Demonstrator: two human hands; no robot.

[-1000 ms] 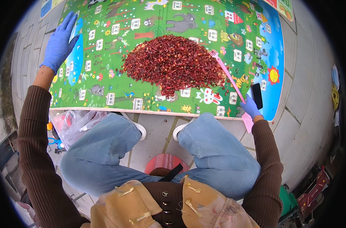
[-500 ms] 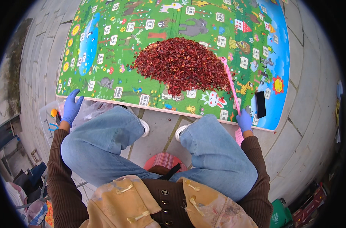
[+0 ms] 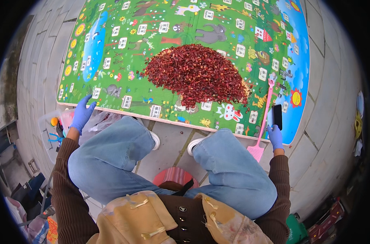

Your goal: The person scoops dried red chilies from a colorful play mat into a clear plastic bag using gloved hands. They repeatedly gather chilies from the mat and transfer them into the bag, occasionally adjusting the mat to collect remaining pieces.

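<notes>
A heap of dark red dried chili pieces [image 3: 197, 73] lies on a green play mat [image 3: 124, 73] printed with animals. My left hand [image 3: 82, 115], in a blue-purple glove, is open at the mat's near left edge, fingers stretched and thumb apart, holding nothing. Along the right side of the mat lies a pink fly swatter [image 3: 265, 118]; its small hand-shaped tip points away from me and its mesh head hangs over the near edge. My gloved right hand [image 3: 275, 138] is just right of the swatter's shaft, apart from it, fingers parted and empty. A black phone [image 3: 277, 117] lies right beyond its fingertips.
Beside my left hand stands a clear plastic box [image 3: 50, 126] with bags and small items. I sit on a low stool with a red striped top [image 3: 176, 177]. Grey paving [image 3: 327, 101] surrounds the mat. A green container [image 3: 295, 228] stands at the lower right.
My right hand has let go of the fly swatter and moved right, toward the phone. The swatter now lies farther right, away from the chili heap. My left hand stays open.
</notes>
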